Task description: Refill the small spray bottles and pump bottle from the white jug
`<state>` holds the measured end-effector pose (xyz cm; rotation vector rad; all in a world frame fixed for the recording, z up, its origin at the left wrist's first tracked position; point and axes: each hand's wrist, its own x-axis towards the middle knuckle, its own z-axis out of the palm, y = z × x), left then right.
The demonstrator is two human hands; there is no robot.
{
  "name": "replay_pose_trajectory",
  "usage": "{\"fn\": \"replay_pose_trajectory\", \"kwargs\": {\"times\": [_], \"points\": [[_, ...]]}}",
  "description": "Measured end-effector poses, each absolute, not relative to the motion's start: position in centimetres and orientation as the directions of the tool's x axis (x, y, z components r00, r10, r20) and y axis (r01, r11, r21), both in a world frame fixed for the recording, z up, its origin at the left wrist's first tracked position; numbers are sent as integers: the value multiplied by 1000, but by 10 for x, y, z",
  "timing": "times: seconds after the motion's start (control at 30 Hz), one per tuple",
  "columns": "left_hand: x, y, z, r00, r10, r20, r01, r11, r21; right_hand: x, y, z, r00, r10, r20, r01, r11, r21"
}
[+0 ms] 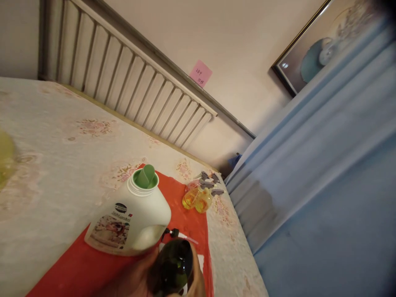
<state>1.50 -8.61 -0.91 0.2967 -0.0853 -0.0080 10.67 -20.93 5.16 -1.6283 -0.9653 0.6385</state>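
Where the view starts at the far left, a rounded yellow thing [5, 159] is cut off by the edge, can't tell what. Floral cover [52, 119] spreads under everything, pale ground with pink flower prints. Behind it, a slatted rail [123, 78] runs along the wall, off-white, upright bars. Red sheet [64, 264] lies on the cover, partly hidden by the white jug [145, 214] on top of it: big, wide neck, no cap on, flower label on the front, green spout [146, 177] sticking up inside the mouth. Left hand [136, 274] low in view, blurred, just beside the jug's base, fingers closed against the left side of the dark bottle [175, 266]; tips out of sight. Bottle is dark, glossy, greenish, held up between both hands at bottom center, lower part cut off by the frame. Black pump [173, 233] with a pale tube lies on the red sheet just past the bottle. Right hand [197, 274] wraps the bottle's right side, fingers curled round it, spacing between them can't be told. Small spray bottles [198, 200] cluster at the sheet's far right part, yellow and pinkish, gray tops. Pink note [201, 73] with handwriting on the wall above. Blue curtain [309, 198] fills the right, framed picture [312, 62] partly behind it.
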Motion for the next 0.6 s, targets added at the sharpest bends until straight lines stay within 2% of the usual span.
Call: {"fn": "replay_pose_trajectory", "kwargs": {"times": [0.1, 0.2, 0.23, 0.3, 0.37, 0.47, 0.6], "points": [[18, -87, -21, 1000, 27, 7, -27, 980, 195, 117, -215, 64, 435, 898, 59, 275, -70, -959], [19, -87, -26, 1000, -14, -17, 17, 980, 200, 151, -220, 74, 336, 941, 32, 324, -84, -942], [19, -87, -27, 999, -26, -21, 30, 976, 214, 164, -218, 74, 376, 926, 42, 369, -108, -923], [18, -89, -27, 999, -40, -25, 45, 969, 242, 188, -209, 71, 489, 866, 103, 564, -224, -795], [18, -90, -26, 999, -52, -15, 54, 963, 263, 202, -193, 63, 529, 836, 146, 758, -387, -525], [18, -90, -25, 998, -59, 15, 52, 960, 276, 201, -164, 48, 475, 871, 123, 820, -387, -422], [18, -87, -24, 999, -41, -2, 40, 957, 287, 189, -136, 39, 398, 915, 64, 860, -348, -373]]}}
